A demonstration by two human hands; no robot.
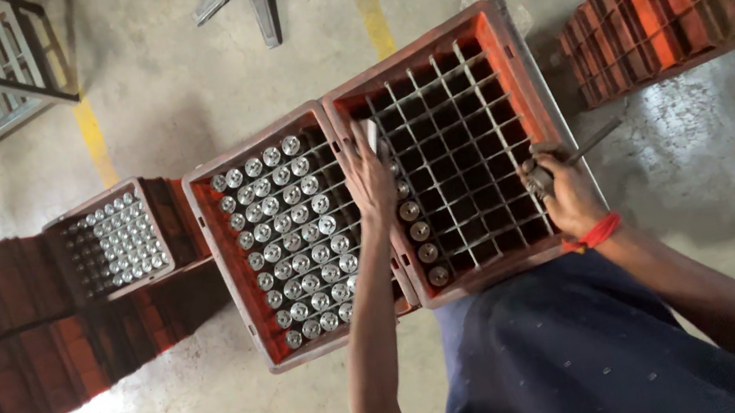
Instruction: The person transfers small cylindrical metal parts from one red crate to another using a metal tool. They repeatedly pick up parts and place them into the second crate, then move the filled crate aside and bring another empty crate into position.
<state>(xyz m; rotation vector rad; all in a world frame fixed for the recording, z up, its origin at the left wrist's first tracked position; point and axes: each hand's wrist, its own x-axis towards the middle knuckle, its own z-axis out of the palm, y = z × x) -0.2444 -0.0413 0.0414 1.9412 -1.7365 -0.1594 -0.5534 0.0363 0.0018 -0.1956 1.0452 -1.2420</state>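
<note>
Now I judge the work to be mid-way through moving round silver metal parts (294, 238) from the full red crate (228, 258) into the gridded red crate (497, 29) beside it, where only the left column of cells holds a few parts (418, 230). My left hand (370, 177) reaches forward, arm nearly straight, fingers spread loosely over the shared wall between the crates; I cannot tell whether it pinches a part. My right hand (567, 194) rests on the gridded crate's right rim, wrist bent, closed around a dark metal tool (575, 152). Next calls for seating one part squarely in an empty cell.
</note>
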